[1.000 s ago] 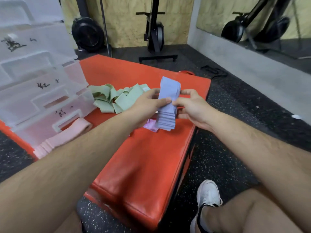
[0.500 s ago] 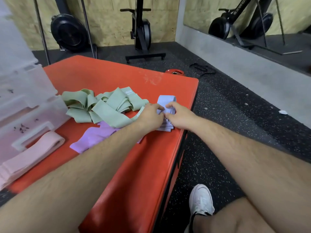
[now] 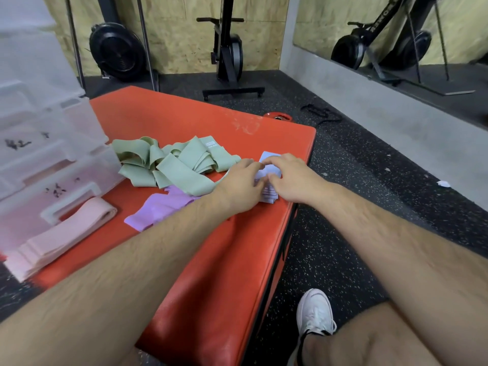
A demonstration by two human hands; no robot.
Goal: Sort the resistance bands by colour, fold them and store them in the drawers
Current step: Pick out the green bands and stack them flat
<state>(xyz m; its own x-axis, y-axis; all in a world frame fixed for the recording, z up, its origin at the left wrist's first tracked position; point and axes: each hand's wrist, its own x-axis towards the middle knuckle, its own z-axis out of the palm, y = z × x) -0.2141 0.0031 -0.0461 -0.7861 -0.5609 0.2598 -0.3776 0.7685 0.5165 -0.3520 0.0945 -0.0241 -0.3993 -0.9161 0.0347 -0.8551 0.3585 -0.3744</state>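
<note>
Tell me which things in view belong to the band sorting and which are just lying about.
Job:
pale blue bands, held by left hand and right hand
green bands
purple band
pink bands
drawers
red pad beneath

Lying about:
black exercise machine
fan-wheel machine
red plate
black strap
white scrap on the floor

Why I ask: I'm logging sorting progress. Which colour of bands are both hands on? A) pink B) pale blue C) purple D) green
B: the left hand and the right hand both hold the pale blue stack near the right edge of the red pad.
</note>
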